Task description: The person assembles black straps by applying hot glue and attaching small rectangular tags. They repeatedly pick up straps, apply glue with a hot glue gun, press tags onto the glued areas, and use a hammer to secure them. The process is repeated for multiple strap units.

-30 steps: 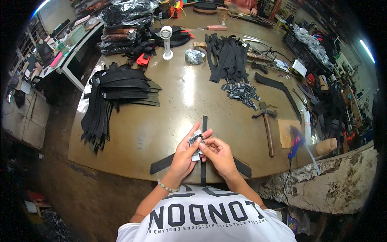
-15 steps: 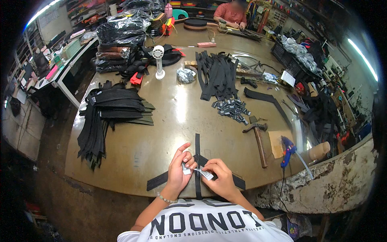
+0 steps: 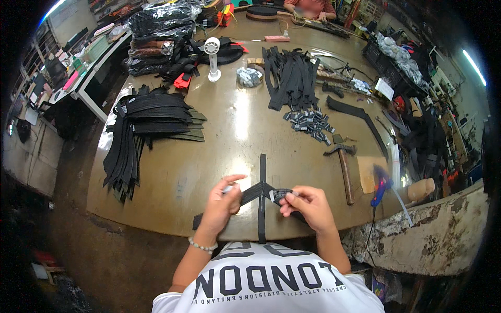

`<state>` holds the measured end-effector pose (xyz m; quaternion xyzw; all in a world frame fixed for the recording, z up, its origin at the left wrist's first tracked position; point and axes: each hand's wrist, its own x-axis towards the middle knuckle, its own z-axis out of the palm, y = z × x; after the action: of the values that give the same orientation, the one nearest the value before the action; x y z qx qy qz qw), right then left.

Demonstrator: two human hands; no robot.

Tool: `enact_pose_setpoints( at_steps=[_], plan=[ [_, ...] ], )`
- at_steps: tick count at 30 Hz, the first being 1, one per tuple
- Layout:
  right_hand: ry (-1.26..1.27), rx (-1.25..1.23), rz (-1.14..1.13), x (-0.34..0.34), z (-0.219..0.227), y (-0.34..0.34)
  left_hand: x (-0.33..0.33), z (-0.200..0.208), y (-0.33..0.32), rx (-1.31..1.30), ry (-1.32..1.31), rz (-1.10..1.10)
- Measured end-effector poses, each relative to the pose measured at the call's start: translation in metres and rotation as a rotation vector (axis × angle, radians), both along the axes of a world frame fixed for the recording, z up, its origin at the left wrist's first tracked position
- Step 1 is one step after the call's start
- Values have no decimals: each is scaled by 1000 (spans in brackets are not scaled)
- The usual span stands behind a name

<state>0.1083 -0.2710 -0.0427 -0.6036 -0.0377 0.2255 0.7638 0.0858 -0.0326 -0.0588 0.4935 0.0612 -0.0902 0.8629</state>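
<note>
On the near edge of the table lies a black webbing strap (image 3: 245, 196) bent in a V, with a narrow black strip (image 3: 262, 168) running upright across its middle. My right hand (image 3: 312, 206) pinches a small dark label (image 3: 282, 195) with a white end, above the strap's right side. Curled over the strap's left arm, my left hand (image 3: 220, 206) keeps small white labels (image 3: 227, 189) in its fingers, its index finger stretched out. How many labels it holds is hidden.
Beyond my hands lie a pile of small labels (image 3: 310, 125) and black straps (image 3: 292, 78). A hammer (image 3: 346, 177) and blue glue gun (image 3: 381, 185) lie right; stacked black straps (image 3: 156, 115) left. A small white fan (image 3: 212, 60) stands farther back. A person (image 3: 313, 8) sits at the far end.
My hands have moved apart, the right one carrying a label away from the left. The whole view has tilted down, so the table's things appear higher.
</note>
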Motion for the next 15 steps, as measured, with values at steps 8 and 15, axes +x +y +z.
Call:
enact_pose_setpoints(
  at_steps=[8,15],
  plan=[
    [96,169,119,6,-16,23,-3,-19,-23,134,-159,-168],
    [147,223,138,4,-15,20,2,-37,-22,-174,-88,-243]
  ],
)
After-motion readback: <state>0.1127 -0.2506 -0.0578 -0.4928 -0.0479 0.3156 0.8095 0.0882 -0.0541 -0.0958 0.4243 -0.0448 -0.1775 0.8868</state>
